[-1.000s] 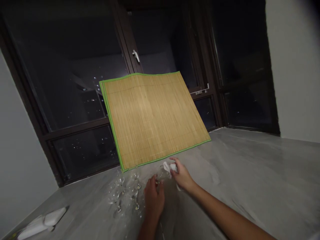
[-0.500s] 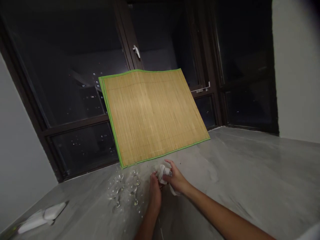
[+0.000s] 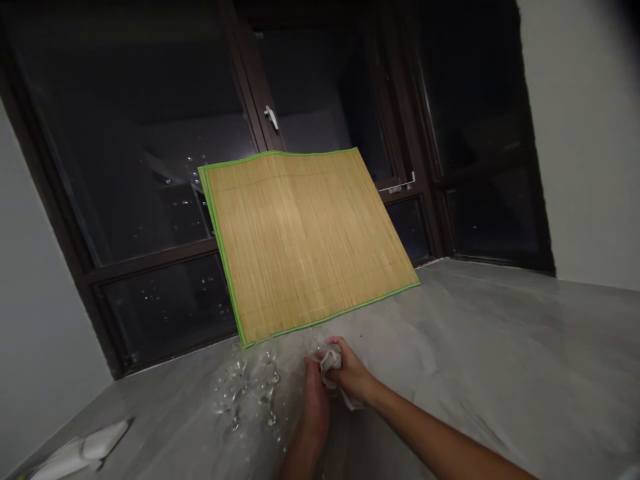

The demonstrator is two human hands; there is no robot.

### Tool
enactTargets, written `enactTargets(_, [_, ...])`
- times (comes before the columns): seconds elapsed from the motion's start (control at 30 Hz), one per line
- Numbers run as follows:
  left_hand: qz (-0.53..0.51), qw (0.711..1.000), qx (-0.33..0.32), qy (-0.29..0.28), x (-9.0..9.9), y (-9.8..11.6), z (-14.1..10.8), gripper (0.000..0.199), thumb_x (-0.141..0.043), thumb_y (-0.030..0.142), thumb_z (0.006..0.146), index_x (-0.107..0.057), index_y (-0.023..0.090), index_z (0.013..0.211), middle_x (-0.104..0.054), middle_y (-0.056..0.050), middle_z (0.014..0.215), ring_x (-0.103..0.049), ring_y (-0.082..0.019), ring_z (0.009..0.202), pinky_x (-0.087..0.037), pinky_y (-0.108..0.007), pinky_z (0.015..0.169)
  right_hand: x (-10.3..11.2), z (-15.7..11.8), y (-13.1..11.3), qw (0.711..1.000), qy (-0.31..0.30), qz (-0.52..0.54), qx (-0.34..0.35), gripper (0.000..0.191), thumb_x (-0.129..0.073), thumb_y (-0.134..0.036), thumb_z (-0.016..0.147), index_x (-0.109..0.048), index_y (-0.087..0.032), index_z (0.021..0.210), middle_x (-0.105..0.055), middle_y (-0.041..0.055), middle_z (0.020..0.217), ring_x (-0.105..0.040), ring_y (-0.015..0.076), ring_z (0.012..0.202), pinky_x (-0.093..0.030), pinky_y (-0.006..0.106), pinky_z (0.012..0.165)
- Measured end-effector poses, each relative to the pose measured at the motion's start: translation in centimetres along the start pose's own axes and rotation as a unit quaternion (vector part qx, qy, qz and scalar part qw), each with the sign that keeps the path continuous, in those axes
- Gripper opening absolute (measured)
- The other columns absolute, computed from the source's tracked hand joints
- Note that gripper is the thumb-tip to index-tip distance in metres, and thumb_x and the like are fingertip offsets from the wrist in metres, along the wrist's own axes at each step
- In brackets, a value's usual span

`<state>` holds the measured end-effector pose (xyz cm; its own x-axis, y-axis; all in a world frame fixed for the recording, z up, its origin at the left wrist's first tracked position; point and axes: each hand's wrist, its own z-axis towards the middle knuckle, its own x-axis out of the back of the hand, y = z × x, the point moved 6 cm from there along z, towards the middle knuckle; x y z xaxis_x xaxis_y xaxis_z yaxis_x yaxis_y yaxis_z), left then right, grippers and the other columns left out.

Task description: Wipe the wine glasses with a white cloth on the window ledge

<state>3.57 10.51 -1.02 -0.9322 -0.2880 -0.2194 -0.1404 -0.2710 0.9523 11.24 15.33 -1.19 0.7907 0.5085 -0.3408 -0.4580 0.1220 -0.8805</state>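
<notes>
My left hand (image 3: 315,393) is closed around a clear glass (image 3: 314,345), whose see-through bowl shows faintly above my fingertips. The rest of that glass is hidden by my hands. A white cloth (image 3: 331,362) is gripped in my right hand (image 3: 354,375) and pressed against the glass, with a loose end hanging below. Left of my hands, several clear stemmed glasses (image 3: 237,393) stand close together on the grey marbled surface (image 3: 440,393).
Behind my hands, a bamboo mat (image 3: 305,247) with green edging leans against the dark-framed window (image 3: 150,260). A folded white bundle (image 3: 83,453) with a band lies at the lower left. Pale walls (image 3: 595,167) close in on both sides.
The view has tilted up slightly, so the scene sits lower. More of the glass's bowl shows above my left hand, and the cloth has shifted slightly against it.
</notes>
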Motion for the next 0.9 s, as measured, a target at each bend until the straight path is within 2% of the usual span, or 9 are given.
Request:
enactTargets(0.07, [0.071, 0.996, -0.027, 0.041, 0.9, 1.1, -0.5, 0.056, -0.038, 0.059, 0.089, -0.068, 0.017, 0.110, -0.069, -0.011, 0.116, -0.061, -0.025, 0.114, -0.046, -0.041, 0.101, 1.2, 0.3, -0.1, 0.996, 0.048, -0.066, 0.025, 0.058, -0.069, -0.023, 0.057, -0.041, -0.027, 0.108, -0.064, -0.0036, 0.080, -0.060, 0.0166, 0.068, -0.044, 0.024, 0.056])
enactTargets(0.13, [0.200, 0.968, -0.131, 0.074, 1.6, 3.6, -1.6, 0.044, -0.045, 0.050, 0.089, -0.068, 0.017, 0.107, -0.068, -0.011, 0.113, -0.060, -0.025, 0.111, -0.045, -0.042, 0.101, 2.9, 0.5, -0.5, 0.979, 0.115, -0.161, 0.057, 0.053, -0.065, -0.022, 0.062, -0.043, -0.025, 0.110, -0.063, -0.0028, 0.080, -0.060, 0.0172, 0.070, -0.045, 0.025, 0.060])
enactTargets(0.23, [0.372, 0.849, -0.370, 0.059, 1.3, 8.0, -4.5, 0.028, -0.053, 0.035, 0.086, -0.068, 0.020, 0.103, -0.063, -0.010, 0.105, -0.058, -0.024, 0.103, -0.044, -0.044, 0.098, 5.3, 0.9, -1.0, 0.942, 0.181, -0.274, 0.070, 0.052, -0.060, -0.017, 0.066, -0.045, -0.023, 0.115, -0.066, 0.0001, 0.088, -0.063, 0.0186, 0.080, -0.047, 0.026, 0.070])
enactTargets(0.3, [0.408, 0.770, -0.470, 0.138, 2.0, 10.1, -6.2, 0.028, -0.056, 0.029, 0.083, -0.066, 0.019, 0.107, -0.057, -0.012, 0.111, -0.053, -0.026, 0.109, -0.040, -0.047, 0.101, 6.3, 1.3, -0.9, 0.927, 0.192, -0.317, 0.062, 0.054, -0.058, -0.015, 0.067, -0.044, -0.022, 0.119, -0.067, 0.0013, 0.091, -0.064, 0.0190, 0.083, -0.047, 0.027, 0.074])
enactTargets(0.37, [0.400, 0.733, -0.500, 0.230, 3.2, 11.3, -7.0, 0.034, -0.057, 0.028, 0.082, -0.060, 0.016, 0.114, -0.048, -0.015, 0.122, -0.047, -0.029, 0.118, -0.035, -0.050, 0.105, 7.0, 1.8, -0.7, 0.919, 0.188, -0.344, 0.051, 0.058, -0.057, -0.015, 0.069, -0.042, -0.021, 0.124, -0.067, 0.0020, 0.092, -0.064, 0.0193, 0.083, -0.047, 0.027, 0.076])
enactTargets(0.47, [0.375, 0.743, -0.466, 0.299, 4.9, 11.5, -6.5, 0.042, -0.054, 0.031, 0.085, -0.052, 0.014, 0.124, -0.038, -0.017, 0.132, -0.039, -0.030, 0.127, -0.030, -0.051, 0.110, 7.5, 2.1, -0.4, 0.906, 0.192, -0.375, 0.034, 0.062, -0.056, -0.015, 0.071, -0.038, -0.018, 0.130, -0.067, 0.0038, 0.093, -0.065, 0.0201, 0.084, -0.046, 0.027, 0.076])
enactTargets(0.6, [0.363, 0.755, -0.417, 0.354, 6.6, 11.1, -5.7, 0.048, -0.055, 0.034, 0.085, -0.047, 0.015, 0.129, -0.038, -0.016, 0.133, -0.036, -0.030, 0.130, -0.025, -0.051, 0.113, 7.9, 1.8, -0.8, 0.871, 0.212, -0.442, 0.012, 0.058, -0.053, -0.017, 0.078, -0.037, -0.016, 0.134, -0.069, 0.0086, 0.100, -0.066, 0.0224, 0.090, -0.045, 0.028, 0.078])
enactTargets(0.77, [0.342, 0.774, -0.368, 0.385, 8.1, 10.8, -5.0, 0.047, -0.054, 0.035, 0.085, -0.047, 0.017, 0.129, -0.044, -0.013, 0.126, -0.040, -0.028, 0.125, -0.029, -0.049, 0.111, 8.5, 0.9, -2.4, 0.809, 0.241, -0.536, -0.017, 0.057, -0.047, -0.020, 0.086, -0.032, -0.015, 0.141, -0.069, 0.0139, 0.111, -0.067, 0.0253, 0.098, -0.044, 0.029, 0.075])
enactTargets(0.9, [0.278, 0.803, -0.303, 0.431, 9.9, 9.4, -4.0, 0.050, -0.059, 0.040, 0.080, -0.048, 0.019, 0.124, -0.048, -0.009, 0.113, -0.045, -0.028, 0.114, -0.034, -0.049, 0.105, 8.9, 0.5, -3.7, 0.791, 0.279, -0.543, -0.037, 0.059, -0.044, -0.021, 0.087, -0.028, -0.014, 0.143, -0.069, 0.0156, 0.111, -0.068, 0.0265, 0.097, -0.044, 0.030, 0.072])
